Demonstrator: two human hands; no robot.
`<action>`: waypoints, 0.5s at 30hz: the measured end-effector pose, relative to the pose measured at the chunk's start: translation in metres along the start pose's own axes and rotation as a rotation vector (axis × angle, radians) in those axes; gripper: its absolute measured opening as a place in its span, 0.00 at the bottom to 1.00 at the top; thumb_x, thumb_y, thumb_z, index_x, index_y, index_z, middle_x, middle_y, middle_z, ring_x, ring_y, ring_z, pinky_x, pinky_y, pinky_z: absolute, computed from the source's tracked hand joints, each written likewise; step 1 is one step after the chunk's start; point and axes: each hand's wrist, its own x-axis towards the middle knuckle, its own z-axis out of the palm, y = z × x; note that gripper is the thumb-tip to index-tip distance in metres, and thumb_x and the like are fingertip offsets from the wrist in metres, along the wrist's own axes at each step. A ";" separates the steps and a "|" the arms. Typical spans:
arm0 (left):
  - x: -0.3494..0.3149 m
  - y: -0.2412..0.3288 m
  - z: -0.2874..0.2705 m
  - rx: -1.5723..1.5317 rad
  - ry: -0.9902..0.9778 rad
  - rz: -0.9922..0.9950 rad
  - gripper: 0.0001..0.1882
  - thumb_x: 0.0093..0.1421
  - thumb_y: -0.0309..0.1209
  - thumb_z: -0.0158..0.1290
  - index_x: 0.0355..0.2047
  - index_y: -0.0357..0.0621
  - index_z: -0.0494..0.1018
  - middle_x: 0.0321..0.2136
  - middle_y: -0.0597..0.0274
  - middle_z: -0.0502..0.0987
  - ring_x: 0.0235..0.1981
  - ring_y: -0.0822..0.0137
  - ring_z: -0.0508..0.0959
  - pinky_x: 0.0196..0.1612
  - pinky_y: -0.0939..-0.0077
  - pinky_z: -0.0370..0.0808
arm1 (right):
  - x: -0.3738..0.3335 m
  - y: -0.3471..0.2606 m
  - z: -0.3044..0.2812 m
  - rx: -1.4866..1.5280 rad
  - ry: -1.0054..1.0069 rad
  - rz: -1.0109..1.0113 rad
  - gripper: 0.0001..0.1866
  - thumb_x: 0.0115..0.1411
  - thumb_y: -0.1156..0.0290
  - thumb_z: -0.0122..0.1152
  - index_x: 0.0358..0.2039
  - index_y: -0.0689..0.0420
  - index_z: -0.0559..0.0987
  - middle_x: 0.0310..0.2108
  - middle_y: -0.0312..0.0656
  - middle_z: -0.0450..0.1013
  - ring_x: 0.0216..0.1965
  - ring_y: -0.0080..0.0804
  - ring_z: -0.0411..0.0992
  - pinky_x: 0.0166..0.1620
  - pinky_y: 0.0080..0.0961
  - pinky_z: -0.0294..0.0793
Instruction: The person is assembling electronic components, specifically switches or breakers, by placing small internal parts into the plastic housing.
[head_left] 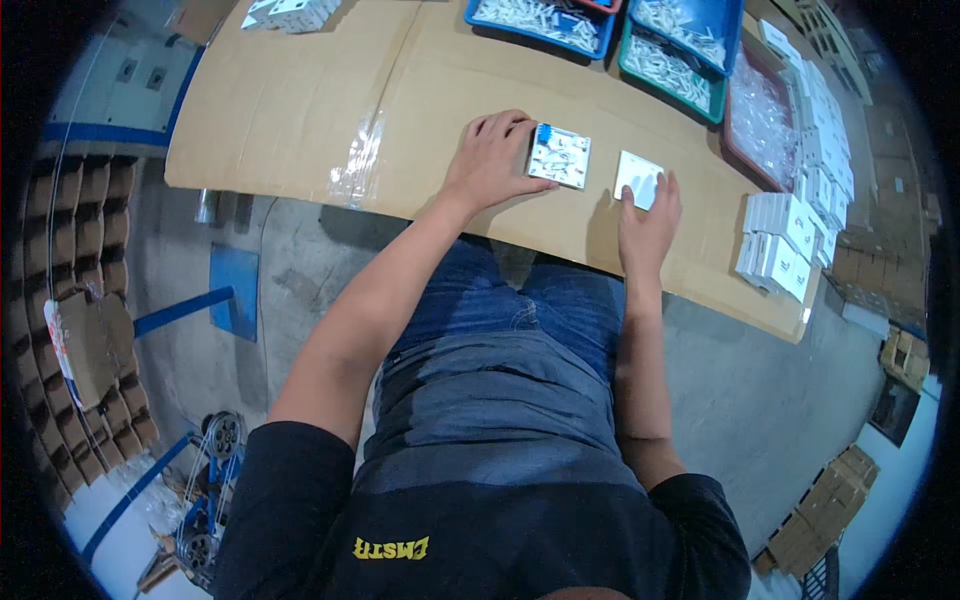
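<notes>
My left hand (pixel 492 160) is closed about the left side of a square white unit (pixel 560 156), with the thumb at its lower corner and the fingers at its upper one. A blue part and small metal-looking pieces show on the unit's upper face. To the right, a flat, glossy white square plate (pixel 637 176) is tilted on the cardboard. My right hand (pixel 651 220) has its thumb and fingers at the plate's lower edge, pinching it. A small gap separates the plate from the unit.
Cardboard (pixel 430 90) covers the table. Beyond my hands stand a blue tray (pixel 540 38) and a green tray (pixel 665 85) of small white pieces. A dark red tray (pixel 750 160) holds clear plastic bags. White boxes (pixel 780 240) are stacked at the right edge, others (pixel 290 14) far left.
</notes>
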 end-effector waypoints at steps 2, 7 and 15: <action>0.001 -0.002 -0.003 0.009 0.002 0.009 0.47 0.46 0.65 0.65 0.58 0.44 0.71 0.57 0.56 0.71 0.62 0.57 0.68 0.66 0.56 0.59 | -0.004 0.014 0.000 -0.067 0.057 0.087 0.32 0.60 0.54 0.67 0.56 0.66 0.73 0.64 0.60 0.63 0.66 0.57 0.60 0.67 0.48 0.58; 0.003 -0.001 -0.009 0.016 -0.023 -0.017 0.49 0.46 0.66 0.64 0.60 0.47 0.69 0.58 0.56 0.69 0.63 0.58 0.66 0.67 0.57 0.58 | -0.005 0.020 0.009 -0.071 0.001 0.192 0.33 0.59 0.55 0.68 0.55 0.69 0.73 0.63 0.61 0.64 0.66 0.56 0.61 0.67 0.48 0.58; -0.003 0.015 -0.007 -0.194 0.013 0.003 0.46 0.46 0.55 0.71 0.60 0.46 0.68 0.59 0.53 0.71 0.60 0.51 0.71 0.64 0.57 0.64 | -0.009 0.030 0.004 0.644 0.064 0.415 0.18 0.57 0.73 0.71 0.45 0.65 0.75 0.46 0.49 0.75 0.47 0.34 0.75 0.49 0.31 0.74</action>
